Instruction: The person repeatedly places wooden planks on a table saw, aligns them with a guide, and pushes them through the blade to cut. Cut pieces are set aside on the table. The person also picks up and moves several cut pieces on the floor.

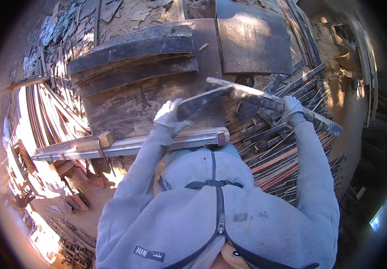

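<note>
My left hand [172, 115], in a pale work glove, grips the near end of a short dark board [202, 101] above the work table [135, 112]. My right hand [293, 110], gloved too, is closed around a long narrow plank [260, 98] with a pale, rough edge. This plank slants from the table's middle down to the right, past my wrist. The far end of the short board meets the plank near its upper left end; whether they touch I cannot tell. My fingertips are partly hidden behind the wood.
Several long dark boards [135, 72] lie across the table's far side. Along its near edge runs a metal rail with a measuring scale [130, 142] and a wooden block [106, 139]. Loose strips [278, 152] are heaped at right, beside a dusty panel [256, 45].
</note>
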Demonstrator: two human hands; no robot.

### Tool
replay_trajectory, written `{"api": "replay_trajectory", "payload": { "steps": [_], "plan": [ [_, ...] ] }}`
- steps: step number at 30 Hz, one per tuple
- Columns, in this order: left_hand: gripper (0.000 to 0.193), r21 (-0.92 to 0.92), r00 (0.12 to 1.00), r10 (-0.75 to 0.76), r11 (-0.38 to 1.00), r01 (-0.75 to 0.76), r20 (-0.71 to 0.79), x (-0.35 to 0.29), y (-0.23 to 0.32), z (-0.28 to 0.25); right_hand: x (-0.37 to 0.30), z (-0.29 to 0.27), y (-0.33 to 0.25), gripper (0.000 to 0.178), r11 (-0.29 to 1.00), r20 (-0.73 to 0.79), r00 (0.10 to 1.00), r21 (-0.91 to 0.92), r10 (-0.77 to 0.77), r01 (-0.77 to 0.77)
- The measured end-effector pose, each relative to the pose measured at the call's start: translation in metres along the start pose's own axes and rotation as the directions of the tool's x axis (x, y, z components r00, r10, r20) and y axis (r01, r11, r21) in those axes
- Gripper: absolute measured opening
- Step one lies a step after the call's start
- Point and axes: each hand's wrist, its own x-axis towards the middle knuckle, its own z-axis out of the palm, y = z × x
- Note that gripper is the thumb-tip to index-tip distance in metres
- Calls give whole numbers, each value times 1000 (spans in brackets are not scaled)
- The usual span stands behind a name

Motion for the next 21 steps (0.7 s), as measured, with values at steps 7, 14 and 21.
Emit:
{"api": "replay_trajectory", "payload": {
  "steps": [7,14,21],
  "plan": [
    [125,110,967,196,970,-215,165,15,49,82,-152,80,62,72,798,115,879,378,462,-469],
    [149,311,912,321,866,-391,253,-27,40,121,-191,161,8,73,616,192,817,570,544,-544],
    [124,462,913,292,793,-398,286,-19,48,141,-170,144,-54,82,533,431,792,586,433,-610]
  ]
}}
